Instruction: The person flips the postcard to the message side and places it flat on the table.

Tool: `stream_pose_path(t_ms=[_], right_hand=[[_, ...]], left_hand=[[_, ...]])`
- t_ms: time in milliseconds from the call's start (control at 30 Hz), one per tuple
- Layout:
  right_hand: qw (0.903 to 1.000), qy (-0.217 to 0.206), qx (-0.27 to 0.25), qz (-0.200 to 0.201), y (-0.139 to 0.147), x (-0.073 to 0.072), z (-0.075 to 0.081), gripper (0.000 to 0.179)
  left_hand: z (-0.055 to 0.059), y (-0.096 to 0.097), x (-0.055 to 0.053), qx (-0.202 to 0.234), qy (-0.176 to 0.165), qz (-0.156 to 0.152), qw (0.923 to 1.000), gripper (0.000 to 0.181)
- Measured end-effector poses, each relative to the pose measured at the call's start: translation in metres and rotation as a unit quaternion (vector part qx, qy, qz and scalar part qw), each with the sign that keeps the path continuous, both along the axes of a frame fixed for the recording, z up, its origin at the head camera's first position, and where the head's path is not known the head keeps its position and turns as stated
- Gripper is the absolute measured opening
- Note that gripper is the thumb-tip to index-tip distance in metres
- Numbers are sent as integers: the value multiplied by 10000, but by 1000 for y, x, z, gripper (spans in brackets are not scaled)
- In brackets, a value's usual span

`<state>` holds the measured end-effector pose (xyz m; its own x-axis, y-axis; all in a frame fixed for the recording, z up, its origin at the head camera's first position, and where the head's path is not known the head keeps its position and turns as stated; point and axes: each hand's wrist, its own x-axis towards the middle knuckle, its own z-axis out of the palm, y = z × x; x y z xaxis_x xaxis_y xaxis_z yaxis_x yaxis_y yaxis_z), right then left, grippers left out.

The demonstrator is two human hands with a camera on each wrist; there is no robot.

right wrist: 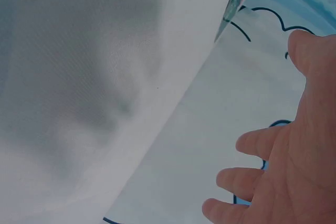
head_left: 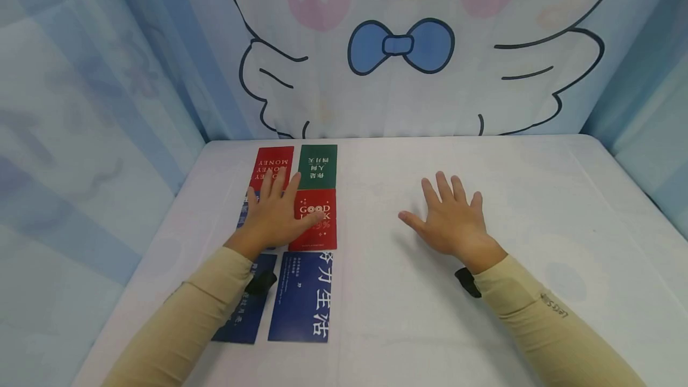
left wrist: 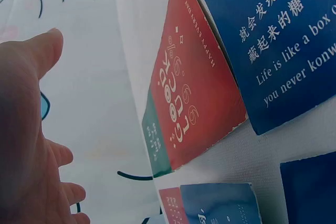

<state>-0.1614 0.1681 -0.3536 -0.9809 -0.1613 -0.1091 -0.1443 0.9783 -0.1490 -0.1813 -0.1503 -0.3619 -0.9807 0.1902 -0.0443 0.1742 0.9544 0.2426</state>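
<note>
My left hand (head_left: 273,218) hovers over the upper cards on the table's left side, fingers spread and holding nothing. Below it lie a red "MONEY" card (head_left: 272,157), a green card (head_left: 318,167) and a red "GOOD LUCK" card (head_left: 325,235); a blue card (head_left: 243,211) is mostly hidden by the hand. Nearer the front are two more dark blue cards, one with large white characters (head_left: 298,297) and one (head_left: 239,321) partly under the left sleeve. My right hand (head_left: 451,223) is spread over bare white tablecloth, its shadow below, with nothing in it.
The white table (head_left: 387,315) has its back edge against a curtain (head_left: 398,100) printed with a cartoon figure and blue bow. More curtain hangs along both sides. Dark straps (head_left: 261,282) sit at both wrists, outside light sleeves.
</note>
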Motion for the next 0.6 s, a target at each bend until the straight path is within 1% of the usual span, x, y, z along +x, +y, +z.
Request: stream_pose_path(t_ms=[133, 200, 267, 367, 467, 533, 600], right_hand=[[10000, 6, -66, 49, -2, 2, 2, 92], [9998, 32, -137, 114, -5, 5, 3, 93], [9994, 131, -211, 232, -10, 10, 4, 92], [9979, 336, -287, 474, -20, 19, 4, 91], [9948, 514, -357, 809, -32, 30, 2, 89], [9917, 571, -410, 1074, -40, 37, 0, 88], [9880, 568, -496, 1350, -49, 44, -2, 84]], left_hand=[[0, 0, 2, 6, 100, -17, 9999, 101], [2, -1, 6, 27, 186, -52, 9998, 101], [4, -2, 12, 82, 282, -102, 9995, 101], [7, -6, 25, 190, 402, -202, 9988, 99], [9, -11, 42, 323, 543, -394, 9972, 95], [11, -14, 55, 535, 481, -604, 9956, 95], [12, -17, 66, 709, 267, -792, 9940, 96]])
